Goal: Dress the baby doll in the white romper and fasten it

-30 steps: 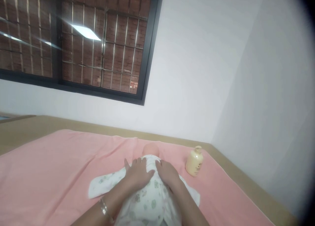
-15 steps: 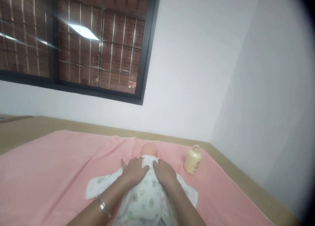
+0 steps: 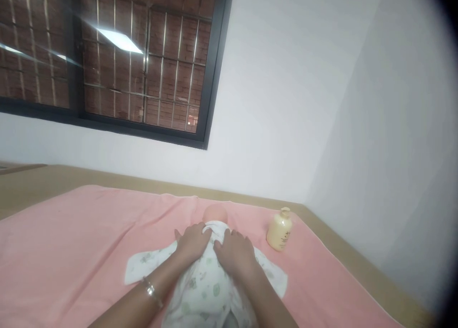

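A baby doll [image 3: 215, 213] lies with its smooth, bare head toward the wall. White clothing with a green print [image 3: 205, 287] covers its body, and the sleeves spread out to both sides. My left hand [image 3: 193, 242] rests on the upper left of the clothed body, fingers apart. On the upper right lies my right hand [image 3: 236, 252], its thumb reaching toward the middle of the chest or back; which side faces up I cannot tell. Both hands look open, palms down on the cloth. A silver bracelet [image 3: 152, 290] circles my left wrist.
A pink towel [image 3: 107, 232] lies under the doll on a tan surface [image 3: 143, 184]. To the right stands a pale yellow pump bottle [image 3: 279, 232]. Behind are a white wall [image 3: 272, 104] and a dark-framed, barred window [image 3: 143, 70].
My right hand has slid slightly left and nearer to me over the clothing. My left hand has shifted a little left and away. The view has tilted slightly.
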Demonstrator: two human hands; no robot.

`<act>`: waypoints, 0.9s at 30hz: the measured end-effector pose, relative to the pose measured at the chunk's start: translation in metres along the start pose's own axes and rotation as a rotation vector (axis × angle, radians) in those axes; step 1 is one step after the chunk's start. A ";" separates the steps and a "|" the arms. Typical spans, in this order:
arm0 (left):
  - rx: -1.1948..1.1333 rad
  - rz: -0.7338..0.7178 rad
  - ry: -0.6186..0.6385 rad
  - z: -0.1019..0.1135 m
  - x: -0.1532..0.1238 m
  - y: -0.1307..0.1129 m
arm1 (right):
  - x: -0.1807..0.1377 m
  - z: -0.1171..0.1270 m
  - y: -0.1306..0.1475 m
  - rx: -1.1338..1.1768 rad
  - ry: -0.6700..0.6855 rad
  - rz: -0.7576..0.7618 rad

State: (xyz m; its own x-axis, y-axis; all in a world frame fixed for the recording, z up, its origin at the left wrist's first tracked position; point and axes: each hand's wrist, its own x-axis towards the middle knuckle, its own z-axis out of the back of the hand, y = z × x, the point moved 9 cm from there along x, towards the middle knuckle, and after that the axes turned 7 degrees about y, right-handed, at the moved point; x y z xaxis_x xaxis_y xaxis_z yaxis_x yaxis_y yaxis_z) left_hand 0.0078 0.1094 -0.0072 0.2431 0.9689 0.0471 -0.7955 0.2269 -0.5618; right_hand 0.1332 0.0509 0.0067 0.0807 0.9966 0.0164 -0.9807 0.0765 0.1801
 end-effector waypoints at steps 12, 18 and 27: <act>0.157 -0.055 0.048 -0.011 -0.005 -0.004 | 0.024 -0.009 -0.022 0.158 -0.029 -0.046; 0.183 -0.068 0.068 -0.011 -0.012 -0.012 | 0.032 -0.013 -0.033 0.277 -0.029 -0.057; 0.154 -0.048 0.086 -0.010 -0.014 -0.013 | 0.033 -0.015 -0.034 0.312 0.030 -0.051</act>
State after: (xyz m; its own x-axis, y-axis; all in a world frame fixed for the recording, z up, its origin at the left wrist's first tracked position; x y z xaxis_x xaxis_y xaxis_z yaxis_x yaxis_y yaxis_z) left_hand 0.0203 0.0914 -0.0089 0.3243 0.9459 -0.0036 -0.8560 0.2919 -0.4268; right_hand 0.1664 0.0812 -0.0132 0.1189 0.9925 -0.0289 -0.8728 0.1184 0.4735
